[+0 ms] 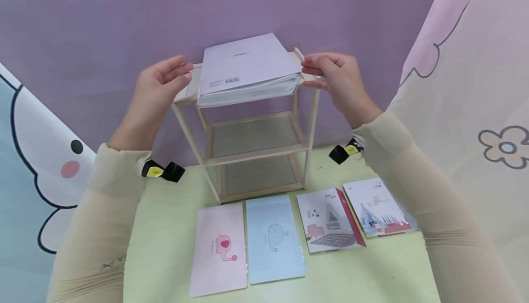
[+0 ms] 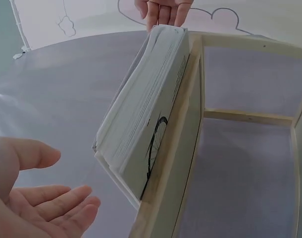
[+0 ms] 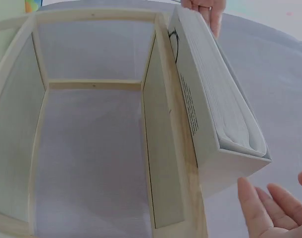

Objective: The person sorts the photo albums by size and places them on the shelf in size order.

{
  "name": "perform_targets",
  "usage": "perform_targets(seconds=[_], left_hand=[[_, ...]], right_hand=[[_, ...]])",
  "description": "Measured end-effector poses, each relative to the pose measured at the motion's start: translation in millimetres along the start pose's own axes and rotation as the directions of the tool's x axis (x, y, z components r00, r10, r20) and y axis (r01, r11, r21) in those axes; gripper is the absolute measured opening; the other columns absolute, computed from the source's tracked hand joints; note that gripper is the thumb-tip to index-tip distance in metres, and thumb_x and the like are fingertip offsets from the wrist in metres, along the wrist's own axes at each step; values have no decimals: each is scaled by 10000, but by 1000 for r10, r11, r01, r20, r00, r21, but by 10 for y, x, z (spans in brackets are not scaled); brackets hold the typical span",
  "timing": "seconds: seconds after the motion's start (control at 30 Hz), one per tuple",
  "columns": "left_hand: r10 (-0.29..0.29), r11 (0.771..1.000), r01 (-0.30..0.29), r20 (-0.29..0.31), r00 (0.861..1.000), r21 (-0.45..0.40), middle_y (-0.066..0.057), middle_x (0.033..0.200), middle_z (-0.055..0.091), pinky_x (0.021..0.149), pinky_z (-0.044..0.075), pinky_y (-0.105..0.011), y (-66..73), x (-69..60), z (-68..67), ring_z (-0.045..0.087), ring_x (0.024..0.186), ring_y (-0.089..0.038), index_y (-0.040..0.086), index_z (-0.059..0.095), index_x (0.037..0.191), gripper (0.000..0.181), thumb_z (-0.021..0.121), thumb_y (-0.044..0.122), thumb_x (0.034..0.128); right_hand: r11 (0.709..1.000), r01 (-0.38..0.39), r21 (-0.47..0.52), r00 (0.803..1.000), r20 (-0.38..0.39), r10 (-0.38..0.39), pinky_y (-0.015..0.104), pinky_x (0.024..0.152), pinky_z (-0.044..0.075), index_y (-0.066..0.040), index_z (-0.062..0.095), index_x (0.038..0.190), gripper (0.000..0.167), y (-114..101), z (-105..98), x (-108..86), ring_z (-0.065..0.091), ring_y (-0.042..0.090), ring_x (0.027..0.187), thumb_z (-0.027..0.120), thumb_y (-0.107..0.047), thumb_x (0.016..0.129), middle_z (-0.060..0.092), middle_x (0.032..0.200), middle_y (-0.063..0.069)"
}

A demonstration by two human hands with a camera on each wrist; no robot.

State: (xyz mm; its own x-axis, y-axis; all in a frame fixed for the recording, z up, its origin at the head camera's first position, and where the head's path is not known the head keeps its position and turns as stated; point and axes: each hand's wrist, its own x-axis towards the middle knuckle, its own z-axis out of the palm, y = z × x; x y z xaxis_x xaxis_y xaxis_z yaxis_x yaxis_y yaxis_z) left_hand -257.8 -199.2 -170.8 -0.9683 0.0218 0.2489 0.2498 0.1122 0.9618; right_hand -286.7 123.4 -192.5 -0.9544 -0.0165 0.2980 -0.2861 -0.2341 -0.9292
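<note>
Thick white-covered paper book (image 1: 248,64) lies flat on the top tier (image 1: 188,89) of a three-level pale wooden rack (image 1: 256,154), its front edge projecting past the front rail (image 2: 176,134). Left hand (image 1: 159,80) – fingers relaxed, thumb apart, gripping nothing – is just beside the book's left end, with a gap visible. Right hand (image 1: 336,75) has loosely extended fingers at the right end, also without a grip; fingertip contact cannot be told. Step in hand, as judged: positioning the book on the top level, though setting down versus picking up is undetermined. Seating it deeper would call for even pressure from both sides and a push rearward; lifting, for fingers under the overhang. Rack contents: the book above; middle panel (image 1: 256,136) and bottom panel (image 1: 262,174) show grey. On the pale green worktop (image 1: 165,248), before the rack: pink elephant booklet (image 1: 219,248), light-blue whale booklet (image 1: 275,238), grey red-edged booklet (image 1: 328,220) and white tent-picture booklet (image 1: 377,206).
</note>
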Motion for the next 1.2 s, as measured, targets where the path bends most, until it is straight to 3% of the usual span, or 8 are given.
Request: perform_targets(seconds=[0.17, 0.37, 0.63, 0.8, 1.03, 1.2], left_hand=[[52, 998, -53, -16, 999, -43, -103, 1314, 561, 945, 417, -150, -104, -151, -62, 528, 1170, -126, 13, 437, 1384, 504, 589, 40, 904], [66, 997, -68, -39, 997, -46, -57, 1239, 609, 955, 411, -156, -250, -286, -135, 522, 1185, -160, 25, 480, 1354, 478, 621, 78, 901], [63, 997, -65, -45, 997, -32, -21, 1213, 634, 917, 426, -140, -463, -406, -223, 568, 1129, -102, 1, 485, 1342, 480, 635, 90, 895], [36, 999, -36, -46, 998, -17, 17, 1205, 634, 917, 420, -137, -622, -474, -285, 553, 1153, -112, 28, 493, 1342, 474, 636, 134, 902], [17, 1000, -18, -59, 998, -16, 17, 1200, 636, 883, 433, -119, -854, -528, -344, 576, 1083, -36, 13, 496, 1332, 456, 625, 121, 908], [33, 999, -35, -73, 997, -29, 82, 1136, 645, 869, 436, -98, -1071, -589, -394, 587, 1048, -11, 9, 503, 1326, 451, 626, 127, 908]], right_hand=[[994, 51, 94, 999, 1, -51, 325, 732, 565, 43, 697, 935, 192, 78, -125, -150, 643, 237, 932, 524, -38, 918, 672, 993, 134], [994, 58, 93, 998, 14, -60, 327, 736, 565, 51, 687, 943, 181, 226, -254, -302, 639, 242, 952, 550, -65, 921, 678, 999, 126], [996, 32, 84, 998, 54, -37, 326, 764, 558, 53, 676, 992, 193, 501, -329, -433, 645, 202, 955, 545, -78, 937, 684, 1012, 114], [997, -8, 71, 996, 84, 2, 320, 782, 554, 118, 605, 1109, 262, 736, -360, -524, 650, 173, 960, 531, -77, 951, 695, 1005, 63], [996, -88, 24, 992, 88, 86, 327, 823, 539, 80, 609, 1109, 245, 1068, -420, -666, 651, 151, 971, 486, -79, 968, 697, 1000, 10], [990, -137, 7, 986, 97, 136, 354, 860, 523, 172, 507, 1194, 356, 1336, -400, -797, 651, 162, 988, 480, -108, 975, 695, 1035, 27]])
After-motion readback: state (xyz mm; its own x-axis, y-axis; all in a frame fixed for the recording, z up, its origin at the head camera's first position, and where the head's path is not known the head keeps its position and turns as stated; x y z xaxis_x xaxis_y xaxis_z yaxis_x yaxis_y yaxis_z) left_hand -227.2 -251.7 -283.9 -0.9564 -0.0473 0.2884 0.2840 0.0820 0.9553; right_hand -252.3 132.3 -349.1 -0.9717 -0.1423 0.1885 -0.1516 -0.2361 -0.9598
